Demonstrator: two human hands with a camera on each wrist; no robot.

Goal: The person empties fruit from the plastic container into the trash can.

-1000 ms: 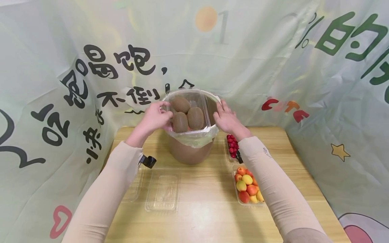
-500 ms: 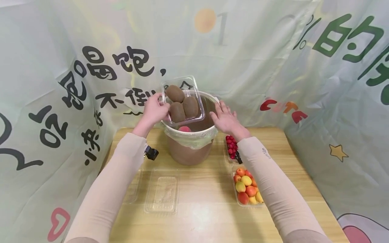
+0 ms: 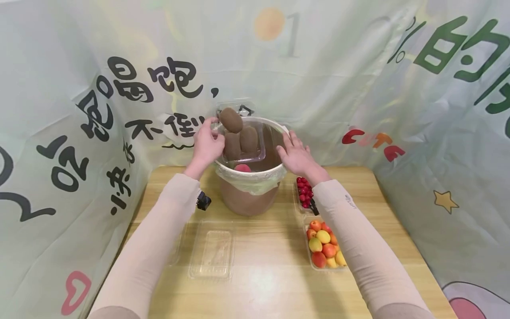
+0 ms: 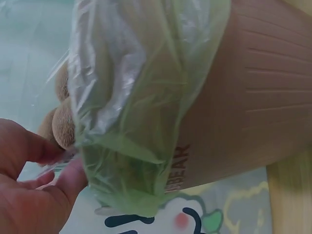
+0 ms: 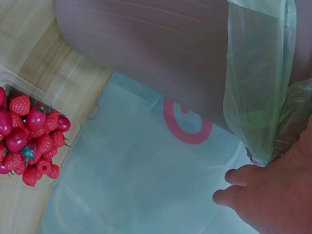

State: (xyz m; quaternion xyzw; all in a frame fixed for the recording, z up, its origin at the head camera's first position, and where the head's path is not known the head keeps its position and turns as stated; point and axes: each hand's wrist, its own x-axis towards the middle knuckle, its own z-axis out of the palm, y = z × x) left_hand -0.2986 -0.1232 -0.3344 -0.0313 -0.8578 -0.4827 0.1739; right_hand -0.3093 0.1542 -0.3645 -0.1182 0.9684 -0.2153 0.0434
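In the head view, my left hand (image 3: 209, 144) pinches the left edge of a clear plastic box (image 3: 260, 155). The box is tilted over the mouth of a brown trash bin (image 3: 249, 199) lined with a pale green bag (image 3: 255, 184). Three kiwis (image 3: 231, 120) are at the box, the upper one standing out over its far side. My right hand (image 3: 296, 155) lies on the bin's right rim, its fingers straight. Something round and pink (image 3: 242, 168) shows inside the bin. In the left wrist view, the bag hides most of the box and kiwis (image 4: 63, 124).
On the wooden table (image 3: 271, 283) at front left are two clear plastic boxes, one (image 3: 213, 271) in plain sight, the other partly behind my left arm. At right stand a box of red and yellow fruit (image 3: 323, 237) and one of raspberries and small red tomatoes (image 5: 34, 119). Printed cloth (image 3: 326, 79) surrounds the table.
My left hand has raised and tipped the box away from the bin's near rim, uncovering the pink thing. The upper kiwi has shifted at the box's far side. The right hand stays at the rim.
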